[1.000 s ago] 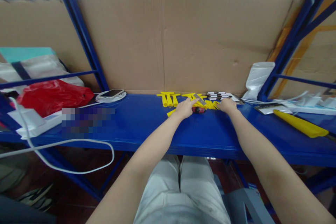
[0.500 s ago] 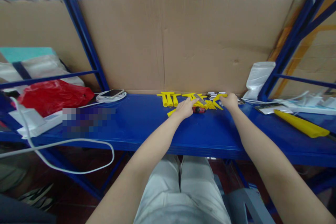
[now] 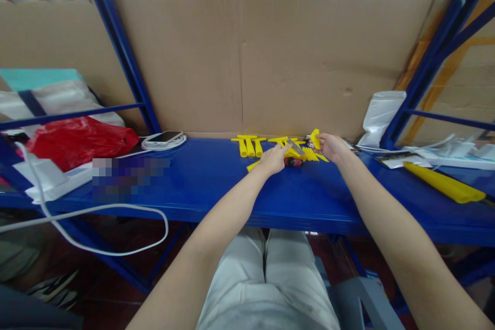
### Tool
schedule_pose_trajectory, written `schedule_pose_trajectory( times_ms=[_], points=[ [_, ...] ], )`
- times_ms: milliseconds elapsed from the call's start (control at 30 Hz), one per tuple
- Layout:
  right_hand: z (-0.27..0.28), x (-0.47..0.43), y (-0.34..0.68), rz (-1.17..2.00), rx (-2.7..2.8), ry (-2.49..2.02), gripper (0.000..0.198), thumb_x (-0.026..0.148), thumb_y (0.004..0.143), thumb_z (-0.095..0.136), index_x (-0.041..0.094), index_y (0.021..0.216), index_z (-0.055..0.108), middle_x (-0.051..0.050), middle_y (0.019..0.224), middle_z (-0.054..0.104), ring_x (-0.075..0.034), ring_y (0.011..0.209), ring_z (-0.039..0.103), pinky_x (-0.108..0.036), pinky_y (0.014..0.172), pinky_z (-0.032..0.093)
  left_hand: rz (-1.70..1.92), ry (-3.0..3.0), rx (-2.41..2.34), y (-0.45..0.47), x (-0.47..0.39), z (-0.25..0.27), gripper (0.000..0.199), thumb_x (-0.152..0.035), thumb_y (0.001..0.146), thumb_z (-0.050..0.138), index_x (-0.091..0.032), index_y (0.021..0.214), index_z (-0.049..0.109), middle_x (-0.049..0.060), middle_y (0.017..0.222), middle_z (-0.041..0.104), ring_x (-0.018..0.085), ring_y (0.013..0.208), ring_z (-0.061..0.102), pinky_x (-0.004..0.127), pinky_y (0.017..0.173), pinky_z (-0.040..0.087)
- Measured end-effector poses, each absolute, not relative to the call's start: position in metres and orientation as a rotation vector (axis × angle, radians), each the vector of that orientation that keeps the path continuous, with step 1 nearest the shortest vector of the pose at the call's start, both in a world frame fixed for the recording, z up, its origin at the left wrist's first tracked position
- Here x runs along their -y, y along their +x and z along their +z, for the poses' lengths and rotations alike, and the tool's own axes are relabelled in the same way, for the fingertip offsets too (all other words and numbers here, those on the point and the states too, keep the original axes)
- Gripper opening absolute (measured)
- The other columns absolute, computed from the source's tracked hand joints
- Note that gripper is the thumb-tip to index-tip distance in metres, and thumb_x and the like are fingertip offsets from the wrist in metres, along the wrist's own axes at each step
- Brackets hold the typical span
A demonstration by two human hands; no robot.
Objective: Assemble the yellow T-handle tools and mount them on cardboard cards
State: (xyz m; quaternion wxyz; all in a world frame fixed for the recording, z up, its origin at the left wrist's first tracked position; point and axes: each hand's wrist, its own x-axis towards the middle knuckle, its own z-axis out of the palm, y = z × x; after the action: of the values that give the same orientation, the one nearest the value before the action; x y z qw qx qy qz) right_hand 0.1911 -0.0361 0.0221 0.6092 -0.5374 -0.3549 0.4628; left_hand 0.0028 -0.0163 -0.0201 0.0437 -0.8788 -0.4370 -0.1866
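My left hand (image 3: 274, 159) is closed over a yellow-handled scraper (image 3: 252, 166); the handle end pokes out below the palm, and a grey flat blade (image 3: 296, 146) shows past the fingertips. Most of the handle is hidden by the hand. Between finger and thumb, my right hand (image 3: 331, 147) pinches a small flat yellow plastic piece (image 3: 316, 138), raised a little above the table. Under it several similar yellow pieces (image 3: 309, 154) lie in an overlapping row. Close to my left fingers is a red and black tool (image 3: 293, 162), partly hidden.
Yellow T-shaped handles (image 3: 250, 147) stand in a group near the cardboard wall (image 3: 240, 62). A phone (image 3: 165, 136) rests on a coiled white cable at the left. Farther right are a long yellow piece (image 3: 444, 183) and a white power strip (image 3: 464, 159) on the blue table (image 3: 216, 185).
My right hand has lifted a yellow piece off the table and turned it upright, moving slightly left. My left hand has stayed almost still.
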Motion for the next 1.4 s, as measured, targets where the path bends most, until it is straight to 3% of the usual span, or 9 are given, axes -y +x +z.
schedule_pose_trajectory(
  times_ms=[133, 333, 567, 733, 900, 1067, 1267, 1400],
  points=[
    [0.021, 0.034, 0.189, 1.017, 0.861, -1.246, 0.013, 0.011, 0.083, 0.051, 0.016, 0.071, 0.056, -0.001, 0.054, 0.058, -0.01, 0.05, 0.05, -0.021, 0.052, 0.041, -0.603, -2.687, 1.331, 0.004, 0.02, -0.018, 0.057, -0.014, 0.087, 0.043, -0.025, 0.143, 0.04, 0.009, 0.129, 0.055, 0.024, 0.114, 0.058, 0.034, 0.093, 0.049],
    [0.01, 0.025, 0.182, 0.808, 1.003, -1.359, 0.015, 0.017, 0.064, 0.074, 0.015, 0.062, 0.06, -0.002, 0.07, 0.065, -0.01, 0.066, 0.053, -0.022, 0.057, 0.038, -0.661, -2.716, 1.289, 0.007, 0.022, -0.018, 0.058, -0.013, 0.086, 0.045, -0.022, 0.143, 0.039, 0.009, 0.128, 0.057, 0.023, 0.114, 0.058, 0.035, 0.095, 0.048],
    [0.012, 0.033, 0.17, 0.707, 1.089, -1.506, 0.027, 0.028, 0.056, 0.082, 0.016, 0.057, 0.058, -0.002, 0.061, 0.061, -0.011, 0.06, 0.051, -0.023, 0.055, 0.037, -0.751, -2.766, 1.201, 0.009, 0.022, -0.02, 0.055, -0.01, 0.085, 0.046, -0.016, 0.139, 0.04, 0.011, 0.137, 0.053, 0.023, 0.122, 0.054, 0.036, 0.102, 0.043],
    [0.014, 0.038, 0.167, 0.693, 1.093, -1.538, 0.031, 0.031, 0.055, 0.083, 0.016, 0.055, 0.057, -0.002, 0.057, 0.06, -0.011, 0.056, 0.052, -0.023, 0.055, 0.041, -0.739, -2.77, 1.221, 0.01, 0.025, -0.017, 0.048, -0.012, 0.085, 0.045, -0.015, 0.133, 0.041, 0.014, 0.134, 0.055, 0.024, 0.118, 0.057, 0.036, 0.099, 0.046],
    [0.01, 0.034, 0.17, 0.72, 1.117, -1.516, 0.034, 0.032, 0.057, 0.083, 0.016, 0.053, 0.053, 0.002, 0.05, 0.054, -0.007, 0.047, 0.045, -0.021, 0.048, 0.037, -0.748, -2.798, 1.178, 0.009, 0.026, -0.016, 0.044, -0.011, 0.085, 0.043, -0.013, 0.129, 0.042, 0.014, 0.131, 0.057, 0.025, 0.116, 0.058, 0.036, 0.096, 0.047],
    [0.006, 0.031, 0.173, 0.706, 1.194, -1.44, 0.035, 0.031, 0.057, 0.082, 0.017, 0.052, 0.051, 0.004, 0.047, 0.048, -0.007, 0.047, 0.042, -0.021, 0.046, 0.033, -0.771, -2.804, 1.108, 0.008, 0.027, -0.016, 0.047, -0.01, 0.087, 0.044, -0.02, 0.133, 0.042, 0.009, 0.139, 0.051, 0.021, 0.123, 0.052, 0.034, 0.102, 0.044],
    [0.004, 0.03, 0.173, 0.647, 1.269, -1.4, 0.035, 0.031, 0.059, 0.081, 0.019, 0.052, 0.049, 0.005, 0.044, 0.045, -0.006, 0.044, 0.036, -0.022, 0.046, 0.031, -0.711, -2.771, 1.137, 0.008, 0.029, -0.014, 0.049, -0.014, 0.088, 0.045, -0.026, 0.135, 0.045, 0.007, 0.129, 0.056, 0.023, 0.116, 0.056, 0.036, 0.096, 0.048],
    [0.004, 0.03, 0.172, 0.735, 1.246, -1.378, 0.029, 0.029, 0.062, 0.08, 0.018, 0.058, 0.054, 0.003, 0.051, 0.052, -0.008, 0.05, 0.044, -0.022, 0.05, 0.034, -0.747, -2.732, 1.181, 0.008, 0.029, -0.013, 0.043, -0.014, 0.089, 0.045, -0.026, 0.13, 0.05, 0.007, 0.126, 0.057, 0.023, 0.115, 0.056, 0.036, 0.096, 0.047]
  ],
)
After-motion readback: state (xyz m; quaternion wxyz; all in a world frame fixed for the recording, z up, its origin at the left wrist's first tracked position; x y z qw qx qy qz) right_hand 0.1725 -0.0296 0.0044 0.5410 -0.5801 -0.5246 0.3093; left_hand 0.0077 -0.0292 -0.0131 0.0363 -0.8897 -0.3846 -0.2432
